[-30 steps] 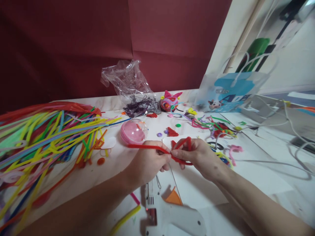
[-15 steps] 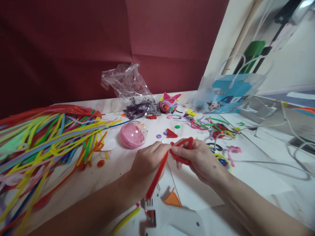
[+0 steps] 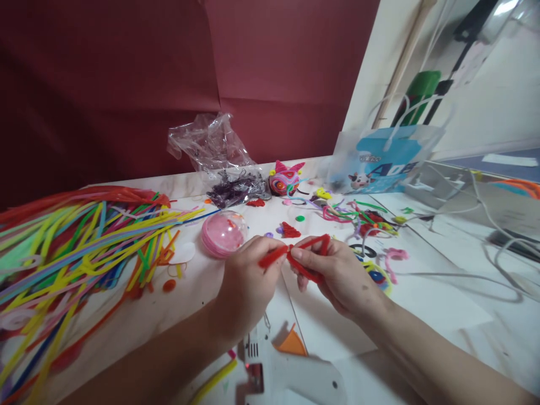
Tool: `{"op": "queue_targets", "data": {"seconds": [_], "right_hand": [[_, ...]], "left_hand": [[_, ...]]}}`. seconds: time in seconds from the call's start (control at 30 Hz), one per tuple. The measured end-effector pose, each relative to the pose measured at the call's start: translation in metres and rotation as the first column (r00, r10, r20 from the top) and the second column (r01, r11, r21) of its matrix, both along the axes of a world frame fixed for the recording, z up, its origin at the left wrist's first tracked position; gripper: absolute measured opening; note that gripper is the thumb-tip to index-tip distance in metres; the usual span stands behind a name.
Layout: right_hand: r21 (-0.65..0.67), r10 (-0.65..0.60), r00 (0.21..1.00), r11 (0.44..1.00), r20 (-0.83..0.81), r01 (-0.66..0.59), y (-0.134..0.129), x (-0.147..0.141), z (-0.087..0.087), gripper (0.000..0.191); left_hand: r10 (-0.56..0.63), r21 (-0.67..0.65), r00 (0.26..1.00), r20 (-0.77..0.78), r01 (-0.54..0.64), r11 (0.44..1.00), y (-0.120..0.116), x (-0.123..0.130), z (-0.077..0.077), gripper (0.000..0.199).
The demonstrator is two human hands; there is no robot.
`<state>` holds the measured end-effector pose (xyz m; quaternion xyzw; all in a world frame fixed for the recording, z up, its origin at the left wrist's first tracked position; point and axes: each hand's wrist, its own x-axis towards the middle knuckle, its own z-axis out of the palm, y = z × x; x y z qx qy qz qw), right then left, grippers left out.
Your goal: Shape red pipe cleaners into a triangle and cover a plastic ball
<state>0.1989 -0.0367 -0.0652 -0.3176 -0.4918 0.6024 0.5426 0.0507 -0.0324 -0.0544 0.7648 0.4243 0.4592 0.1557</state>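
A red pipe cleaner is held between my two hands over the table. My right hand pinches it by thumb and fingers where it is bent into a pointed loop. Close against it, my left hand has its fingers closed around the pipe cleaner, and a short end sticks out over the knuckles. The left fingertips are partly hidden. Behind the hands lies a small red triangle of coiled pipe cleaner. Left of it rests a clear ball partly wrapped in pink. A white glue gun lies below my hands.
A heap of coloured pipe cleaners spreads over the left side. At the back stand a clear plastic bag, a pink horned head figure and a blue-and-white carrier bag. White cables cross the right side.
The free end of the red pipe cleaner, which hung down toward the glue gun, is now up across my left hand. My right hand keeps its pinch on the bent loop.
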Motion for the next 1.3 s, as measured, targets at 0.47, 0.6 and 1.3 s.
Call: {"op": "queue_targets", "data": {"seconds": [0.47,0.6,1.3], "right_hand": [[-0.021,0.034,0.999,0.999,0.025,-0.033,-0.001,-0.002,-0.001,0.032],[-0.032,0.102,0.994,0.994,-0.042,-0.104,-0.002,-0.002,0.003,0.040],[-0.066,0.405,0.847,0.910,0.345,-0.408,0.003,0.024,0.016,0.040]], "left_hand": [[-0.014,0.194,0.954,-0.300,0.076,0.978,-0.005,-0.003,0.008,0.017],[-0.017,0.065,0.991,-0.135,0.026,0.998,0.000,-0.005,0.010,0.014],[-0.067,0.402,0.817,-0.573,0.351,0.846,0.001,-0.012,0.013,0.022]]}}
